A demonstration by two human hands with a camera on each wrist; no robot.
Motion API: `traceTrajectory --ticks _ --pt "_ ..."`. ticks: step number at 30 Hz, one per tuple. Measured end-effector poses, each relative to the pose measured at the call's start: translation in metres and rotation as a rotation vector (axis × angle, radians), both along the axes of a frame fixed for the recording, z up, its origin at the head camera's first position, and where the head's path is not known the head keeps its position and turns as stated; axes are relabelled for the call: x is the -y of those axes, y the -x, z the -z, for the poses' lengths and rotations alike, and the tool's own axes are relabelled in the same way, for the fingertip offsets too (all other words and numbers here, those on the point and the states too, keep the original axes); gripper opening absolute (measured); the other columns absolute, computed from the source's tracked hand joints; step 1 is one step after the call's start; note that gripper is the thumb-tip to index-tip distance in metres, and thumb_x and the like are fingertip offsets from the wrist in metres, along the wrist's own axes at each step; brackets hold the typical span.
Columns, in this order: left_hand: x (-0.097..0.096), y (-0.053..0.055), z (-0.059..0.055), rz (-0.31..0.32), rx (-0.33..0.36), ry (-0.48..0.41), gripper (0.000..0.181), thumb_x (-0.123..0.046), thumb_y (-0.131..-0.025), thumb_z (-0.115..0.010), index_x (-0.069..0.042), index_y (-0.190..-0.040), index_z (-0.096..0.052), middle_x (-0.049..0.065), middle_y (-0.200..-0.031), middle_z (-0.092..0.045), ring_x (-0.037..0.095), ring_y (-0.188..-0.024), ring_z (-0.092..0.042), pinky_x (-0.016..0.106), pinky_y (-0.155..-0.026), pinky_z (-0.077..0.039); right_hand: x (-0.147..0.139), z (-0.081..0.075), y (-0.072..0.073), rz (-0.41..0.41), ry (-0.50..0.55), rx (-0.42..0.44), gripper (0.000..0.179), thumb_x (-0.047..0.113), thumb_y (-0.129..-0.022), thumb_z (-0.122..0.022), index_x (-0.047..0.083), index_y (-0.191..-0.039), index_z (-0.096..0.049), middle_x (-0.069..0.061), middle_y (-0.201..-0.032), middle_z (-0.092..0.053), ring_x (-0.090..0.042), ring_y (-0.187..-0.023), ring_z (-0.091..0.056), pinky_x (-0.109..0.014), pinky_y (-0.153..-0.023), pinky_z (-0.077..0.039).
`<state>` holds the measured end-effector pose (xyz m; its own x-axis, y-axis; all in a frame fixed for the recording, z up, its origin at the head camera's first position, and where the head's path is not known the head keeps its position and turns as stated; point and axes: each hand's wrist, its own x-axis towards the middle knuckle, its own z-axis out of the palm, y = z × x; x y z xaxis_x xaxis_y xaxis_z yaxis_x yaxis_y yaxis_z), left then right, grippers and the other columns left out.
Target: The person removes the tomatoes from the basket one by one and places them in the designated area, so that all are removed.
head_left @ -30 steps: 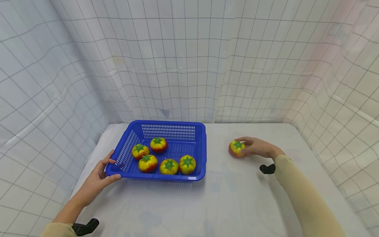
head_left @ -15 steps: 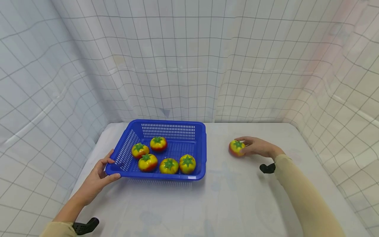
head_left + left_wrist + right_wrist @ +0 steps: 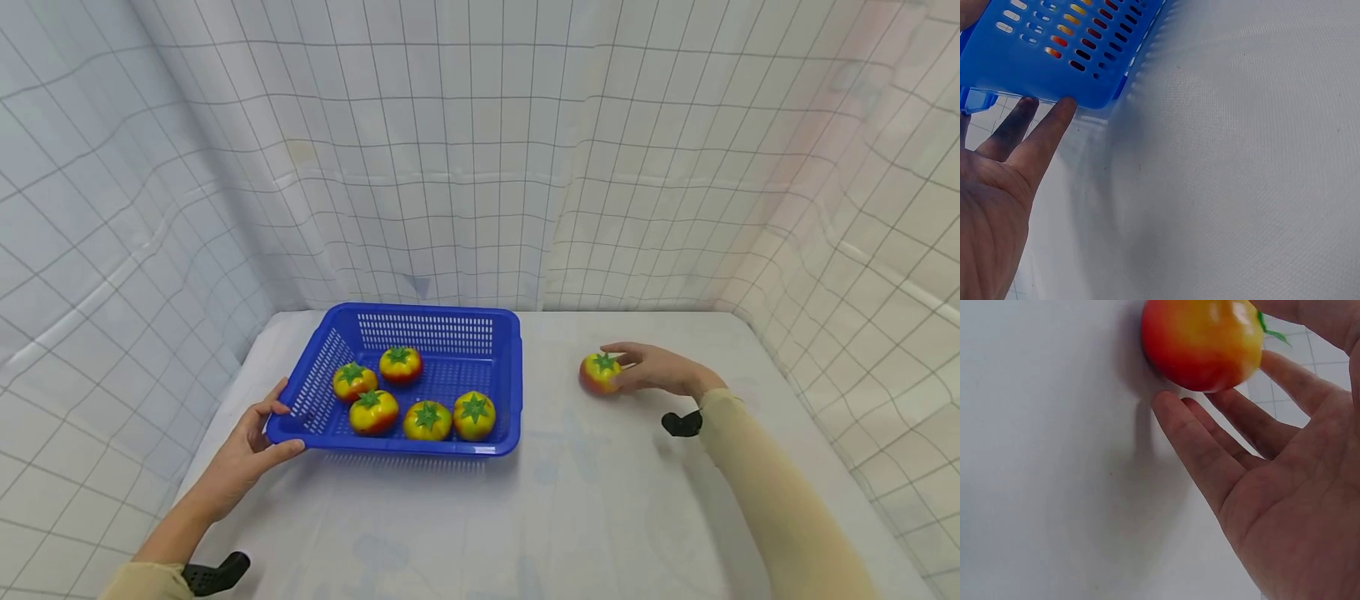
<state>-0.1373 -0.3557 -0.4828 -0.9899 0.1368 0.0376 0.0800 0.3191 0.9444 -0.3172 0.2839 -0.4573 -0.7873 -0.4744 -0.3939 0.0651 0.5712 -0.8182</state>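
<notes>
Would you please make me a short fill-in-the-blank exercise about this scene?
1. The basket is coloured ____.
2. Inside it, one can count ____ tomatoes.
3. The leaves on top of the tomatoes are coloured ____.
4. The lone tomato outside the basket is nearest to the person's ____ hand.

Missing words: blue; five; green; right.

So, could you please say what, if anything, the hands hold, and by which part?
The left hand holds the blue basket by its near left corner. The right hand is at the lone tomato; whether it grips cannot be told.
</notes>
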Motion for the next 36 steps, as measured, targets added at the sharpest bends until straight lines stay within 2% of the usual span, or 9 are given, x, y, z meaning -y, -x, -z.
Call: traceTrajectory --ticks 4,8,12,16,24,30,36 --pt "-0.001 -0.001 -0.001 0.0 0.0 -0.011 0.045 -0.01 -0.102 -0.064 -0.012 -0.132 -0.031 0.004 -0.173 0.005 0.061 -0.141 -0.021 0.016 -0.091 -0.051 -0.005 -0.009 -0.001 -0.005 -0.009 -0.025 0.076 0.027 -0.095 -0.072 0.018 -0.159 -0.033 -0.017 -0.158 -0.038 -0.03 -0.133 -0.052 -0.051 -0.113 -0.038" --pt "-0.001 -0.002 0.0 -0.004 -0.002 -0.013 0.045 -0.01 -0.102 -0.064 -0.011 -0.132 -0.031 0.002 -0.173 0.005 0.062 -0.142 -0.02 0.015 -0.09 -0.05 -0.008 -0.022 -0.001 -0.025 -0.027 -0.1 0.07 0.03 -0.098 -0.069 0.021 -0.158 -0.035 -0.015 -0.159 -0.04 -0.032 -0.137 -0.05 -0.053 -0.114 -0.036" --pt "-0.001 -0.004 0.0 -0.012 -0.002 -0.012 0.045 -0.01 -0.101 -0.065 -0.009 -0.131 -0.031 0.0 -0.173 0.004 0.063 -0.142 -0.018 0.015 -0.09 -0.05 -0.003 -0.042 0.003 -0.03 -0.025 -0.182 0.069 0.034 -0.098 -0.069 0.021 -0.158 -0.036 -0.013 -0.158 -0.041 -0.034 -0.141 -0.045 -0.057 -0.115 -0.033" --pt "-0.001 -0.004 -0.001 -0.017 -0.003 -0.015 0.045 -0.01 -0.101 -0.066 -0.009 -0.13 -0.031 -0.001 -0.173 0.003 0.063 -0.143 -0.016 0.014 -0.09 -0.05 0.01 -0.063 0.008 -0.034 -0.018 -0.228 0.068 0.041 -0.097 -0.069 0.026 -0.156 -0.038 -0.004 -0.156 -0.043 -0.031 -0.142 -0.042 -0.058 -0.116 -0.031" --pt "-0.002 -0.003 0.0 -0.019 -0.016 -0.043 0.041 -0.008 -0.1 -0.066 -0.009 -0.123 -0.032 0.005 -0.173 0.002 0.063 -0.143 -0.015 0.015 -0.09 -0.05 0.06 -0.096 0.009 -0.133 0.015 -0.298 0.067 0.041 -0.095 -0.073 0.029 -0.153 -0.044 0.004 -0.154 -0.046 -0.026 -0.142 -0.043 -0.057 -0.114 -0.033" --pt "-0.003 -0.003 0.0 -0.018 -0.021 -0.056 0.037 -0.007 -0.101 -0.065 -0.009 -0.119 -0.033 0.005 -0.173 0.003 0.064 -0.143 -0.017 0.017 -0.09 -0.051 0.108 -0.107 0.004 -0.244 0.01 -0.302 0.066 0.044 -0.093 -0.073 0.034 -0.152 -0.044 0.005 -0.151 -0.049 -0.023 -0.14 -0.047 -0.055 -0.112 -0.037" --pt "-0.003 -0.004 0.0 -0.018 -0.014 -0.076 0.034 -0.007 -0.101 -0.064 -0.011 -0.116 -0.034 0.005 -0.173 0.004 0.063 -0.141 -0.021 0.019 -0.09 -0.052 0.156 -0.114 0.001 -0.347 0.015 -0.309 0.067 0.045 -0.092 -0.074 0.034 -0.151 -0.045 -0.003 -0.154 -0.049 -0.025 -0.14 -0.046 -0.056 -0.11 -0.04"
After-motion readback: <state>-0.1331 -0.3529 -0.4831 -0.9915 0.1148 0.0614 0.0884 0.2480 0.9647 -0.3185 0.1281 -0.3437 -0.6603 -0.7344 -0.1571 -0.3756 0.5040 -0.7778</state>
